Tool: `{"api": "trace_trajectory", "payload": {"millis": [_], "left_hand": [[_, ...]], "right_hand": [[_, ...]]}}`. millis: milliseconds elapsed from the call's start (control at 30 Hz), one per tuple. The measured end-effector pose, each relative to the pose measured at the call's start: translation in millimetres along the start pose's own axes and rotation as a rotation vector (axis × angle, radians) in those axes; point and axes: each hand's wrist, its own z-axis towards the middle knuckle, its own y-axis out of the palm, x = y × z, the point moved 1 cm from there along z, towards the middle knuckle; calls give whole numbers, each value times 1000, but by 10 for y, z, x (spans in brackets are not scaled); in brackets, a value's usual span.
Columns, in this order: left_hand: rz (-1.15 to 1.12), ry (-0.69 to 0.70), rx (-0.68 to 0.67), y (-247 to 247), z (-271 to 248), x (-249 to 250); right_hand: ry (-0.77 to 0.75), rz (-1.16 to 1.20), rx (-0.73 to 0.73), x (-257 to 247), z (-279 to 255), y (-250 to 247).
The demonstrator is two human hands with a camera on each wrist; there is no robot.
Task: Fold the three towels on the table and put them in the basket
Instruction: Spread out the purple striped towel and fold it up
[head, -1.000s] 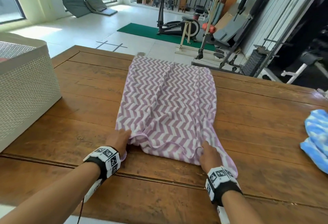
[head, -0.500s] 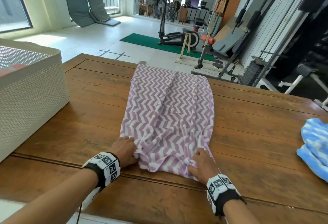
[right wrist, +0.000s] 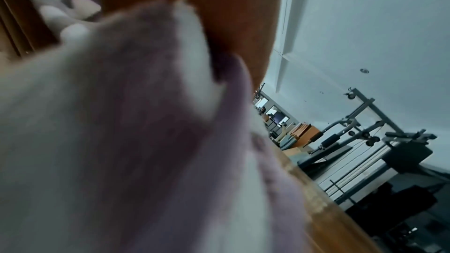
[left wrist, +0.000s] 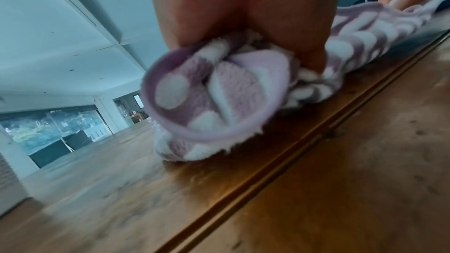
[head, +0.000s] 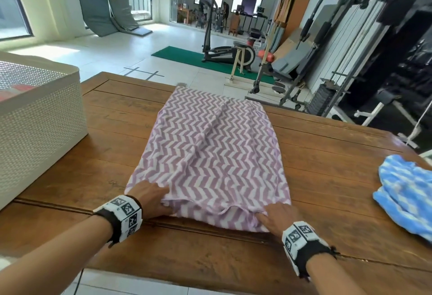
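Wooden table (head: 327, 177), planks with a long seam running under both wrists. Past its far edge: white tiled floor (head: 117, 56), green mat (head: 187, 57) with an elliptical trainer (head: 224, 51) on it. Grey mats (head: 105, 14) lean by the window, far left. Cable weight machine (head: 350, 37) stands far right.

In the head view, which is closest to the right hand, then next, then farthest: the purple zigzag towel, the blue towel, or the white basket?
From the right hand:
1. Purple zigzag towel, held at its near corner.
2. Blue towel, at the table's right edge.
3. White basket, far left.
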Motion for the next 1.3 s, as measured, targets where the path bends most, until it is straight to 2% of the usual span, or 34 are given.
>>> {"api": "trace_trajectory", "payload": {"millis": [67, 133, 233, 367, 567, 667, 800, 933, 1067, 1200, 1300], "left_hand": [[47, -15, -55, -4, -57, -62], [97, -20, -101, 12, -98, -60], [119, -30, -81, 1, -184, 22], [35, -10, -42, 0, -403, 143], [-89, -6, -56, 147, -837, 294], [-131, -29, -46, 251, -1049, 384], [-124, -54, -29, 343, -1304, 449], [-47, -115, -39, 381, -1476, 324], [28, -150, -24, 316, -1498, 270], [24, -84, 28, 238, -1453, 308], [-66, -11, 75, 249, -1362, 324]], "right_hand": [[65, -58, -27, 113, -35, -10], [65, -74, -24, 146, -94, -55], [31, -47, -49, 115, -215, -77], [-41, 27, -77, 67, -465, -13], [-75, 191, -123, -32, -871, 250], [-131, 249, -94, -127, -1044, 332], [-149, 147, -113, -243, -1219, 400], [-42, 64, -81, -216, -1272, 431], [-57, 30, -11, -241, -1253, 375], [-83, 115, 28, -301, -1190, 385], [-94, 231, 27, -330, -1100, 469]]}}
